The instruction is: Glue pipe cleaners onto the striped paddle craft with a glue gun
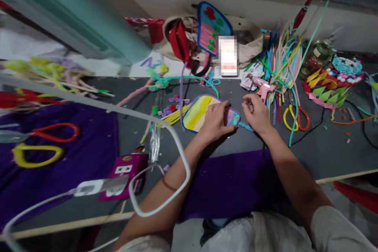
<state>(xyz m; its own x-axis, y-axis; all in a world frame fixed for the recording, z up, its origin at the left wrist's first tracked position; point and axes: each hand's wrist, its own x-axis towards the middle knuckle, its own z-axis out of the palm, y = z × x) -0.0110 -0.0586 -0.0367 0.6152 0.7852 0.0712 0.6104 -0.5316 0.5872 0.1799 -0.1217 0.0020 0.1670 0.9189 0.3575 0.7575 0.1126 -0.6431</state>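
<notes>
- While the left hand (217,117) grasps the striped piece (196,113) on the surface (248,141), slipping fingers could skew it.
- Right hand (256,112): curled, contents unclear; a backward knock could topple the glue gun (265,88).

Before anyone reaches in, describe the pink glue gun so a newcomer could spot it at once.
On the dark grey tabletop, find the big bundle of multicoloured stems. The pink plastic glue gun lies by its near left side, just beyond the right hand. Its pistol shape distinguishes it from the crumpled pale wad.
</notes>
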